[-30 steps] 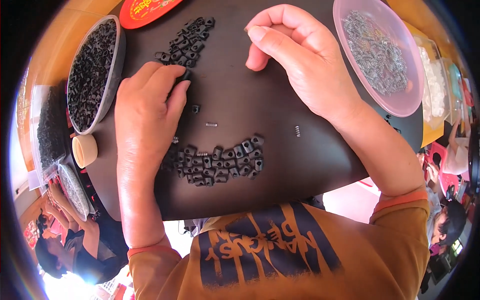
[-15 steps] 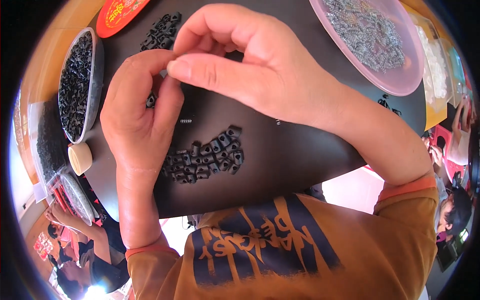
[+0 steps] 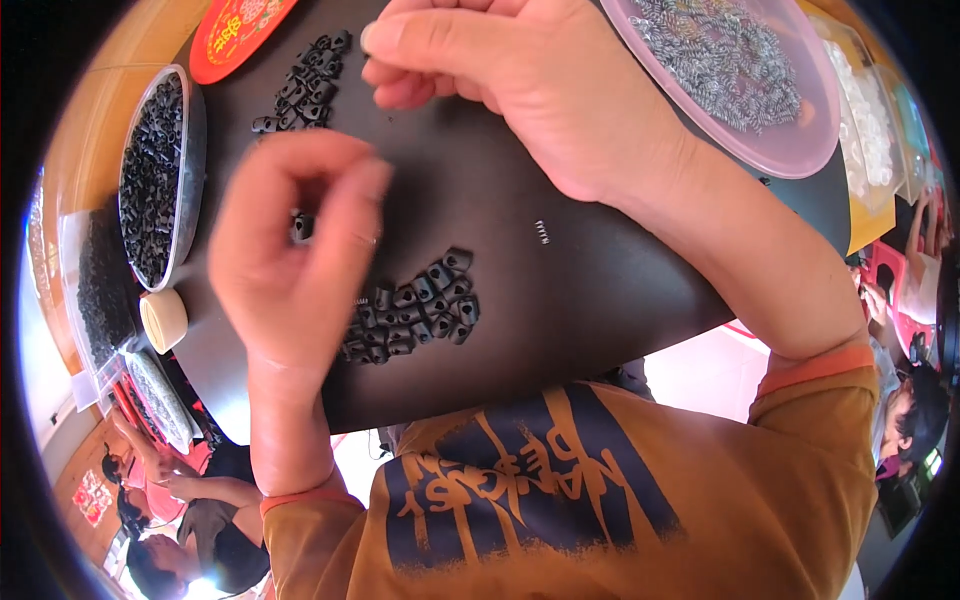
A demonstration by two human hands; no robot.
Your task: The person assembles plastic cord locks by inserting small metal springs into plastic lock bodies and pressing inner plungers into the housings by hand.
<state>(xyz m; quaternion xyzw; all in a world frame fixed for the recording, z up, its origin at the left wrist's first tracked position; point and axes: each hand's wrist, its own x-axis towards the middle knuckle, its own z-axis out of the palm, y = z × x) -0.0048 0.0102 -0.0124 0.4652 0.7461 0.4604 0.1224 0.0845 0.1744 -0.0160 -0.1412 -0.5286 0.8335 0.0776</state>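
Note:
My left hand (image 3: 290, 250), smeared by motion, is over the left of the dark table with its fingers curled toward the thumb. A small black piece shows in the gap by its fingers; whether it is held or lies beneath, I cannot tell. My right hand (image 3: 510, 70) is farther away, thumb and fingertips pinched together; anything between them is hidden. Just right of my left wrist lies a cluster of short black hollow pieces (image 3: 425, 305) with holes in them. Beyond the left hand is a second group of such pieces (image 3: 305, 90). A small metal spring (image 3: 542, 232) lies mid-table.
A clear tub of black parts (image 3: 152, 180) stands at left, near a tan roll (image 3: 163, 320) and a bag of dark parts (image 3: 103, 280). A pink bowl (image 3: 818, 150) of springs is far right, a red plate (image 3: 215, 55) far left. Other people sit at both sides.
My hands have parted: the right moved up and away, the left slightly toward me. A loose spring that showed beside the left hand is out of sight.

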